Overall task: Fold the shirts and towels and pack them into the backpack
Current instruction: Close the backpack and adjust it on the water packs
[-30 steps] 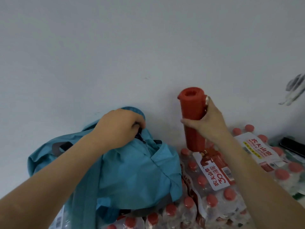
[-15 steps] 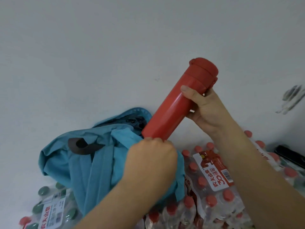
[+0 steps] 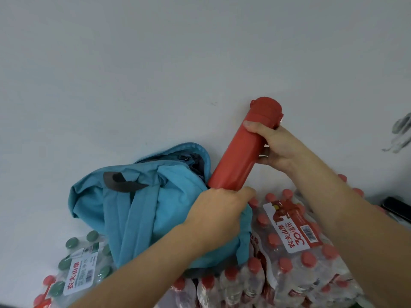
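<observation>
A teal backpack (image 3: pixel 142 210) lies on packs of bottled water against a white wall, its straps facing me and its top unzipped. A red flask (image 3: pixel 242 150) is tilted, lid up and to the right, with its base at the backpack's right side. My right hand (image 3: pixel 278 147) grips the flask just below the lid. My left hand (image 3: pixel 220 210) grips the backpack's fabric right under the flask's base. No shirts or towels are in view.
Shrink-wrapped packs of red-capped water bottles (image 3: pixel 295 236) fill the lower right and front. A pack with green caps (image 3: pixel 77 263) sits at the lower left. A dark phone-like object (image 3: pixel 395 207) lies at the right edge. The white wall (image 3: pixel 155 74) stands close behind.
My right hand has swung the flask from upright over the bottles to tilted, base down at the backpack's side. My left hand moved from the backpack's top opening to its right side.
</observation>
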Demonstrator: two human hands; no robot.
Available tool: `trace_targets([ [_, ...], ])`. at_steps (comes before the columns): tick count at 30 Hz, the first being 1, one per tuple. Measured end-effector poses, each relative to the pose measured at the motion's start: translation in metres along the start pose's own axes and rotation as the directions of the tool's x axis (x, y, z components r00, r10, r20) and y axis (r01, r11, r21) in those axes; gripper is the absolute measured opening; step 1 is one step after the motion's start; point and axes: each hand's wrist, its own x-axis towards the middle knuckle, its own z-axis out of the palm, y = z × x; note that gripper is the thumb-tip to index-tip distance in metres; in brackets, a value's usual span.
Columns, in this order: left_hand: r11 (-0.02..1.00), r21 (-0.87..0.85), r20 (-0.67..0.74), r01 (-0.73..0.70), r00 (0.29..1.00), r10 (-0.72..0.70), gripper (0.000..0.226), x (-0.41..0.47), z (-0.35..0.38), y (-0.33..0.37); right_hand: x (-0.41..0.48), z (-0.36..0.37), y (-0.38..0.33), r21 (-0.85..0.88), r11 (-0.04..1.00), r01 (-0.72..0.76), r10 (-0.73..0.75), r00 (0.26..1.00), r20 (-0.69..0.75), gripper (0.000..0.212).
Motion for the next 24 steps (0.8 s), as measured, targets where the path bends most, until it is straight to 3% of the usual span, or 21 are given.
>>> trace_targets([
  [5,0.988,-0.056,-0.034,-0.142,0.99,0.14,0.044,-0.019,-0.001,-0.006,-0.018,0.005,0.013,0.106,0.99,0.089,-0.096,0.993,0.062,0.071],
  [9,0.973,-0.061,-0.133,-0.222,0.968,0.212,0.04,-0.039,-0.003,-0.023,-0.035,0.022,0.02,0.115,0.972,0.206,-0.223,0.962,0.156,0.074],
  [12,0.971,-0.105,-0.183,-0.216,0.964,0.195,0.031,-0.046,-0.007,-0.022,-0.041,0.033,0.021,-0.056,0.944,0.325,-0.298,0.913,0.277,0.081],
  [17,0.982,-0.131,-0.118,-0.135,0.986,0.12,0.026,-0.055,-0.008,-0.021,-0.042,0.042,0.007,-0.338,0.793,0.507,-0.314,0.815,0.487,0.086],
  [19,0.989,-0.104,-0.052,-0.108,0.993,0.103,0.028,-0.058,-0.007,-0.024,-0.043,0.04,0.001,-0.464,0.676,0.572,-0.269,0.778,0.568,0.082],
  [22,0.997,0.007,0.013,-0.071,0.997,0.071,0.02,-0.057,-0.01,-0.028,-0.041,0.034,-0.002,-0.663,0.404,0.63,-0.159,0.762,0.628,0.075],
  [23,0.998,0.04,0.019,-0.052,0.999,0.051,0.02,-0.055,-0.011,-0.027,-0.038,0.03,-0.001,-0.671,0.423,0.608,-0.162,0.78,0.604,0.076],
  [24,0.998,0.063,0.031,-0.009,0.999,0.008,0.023,-0.053,-0.013,-0.025,-0.036,0.026,-0.002,-0.639,0.529,0.557,-0.195,0.814,0.548,0.078],
])
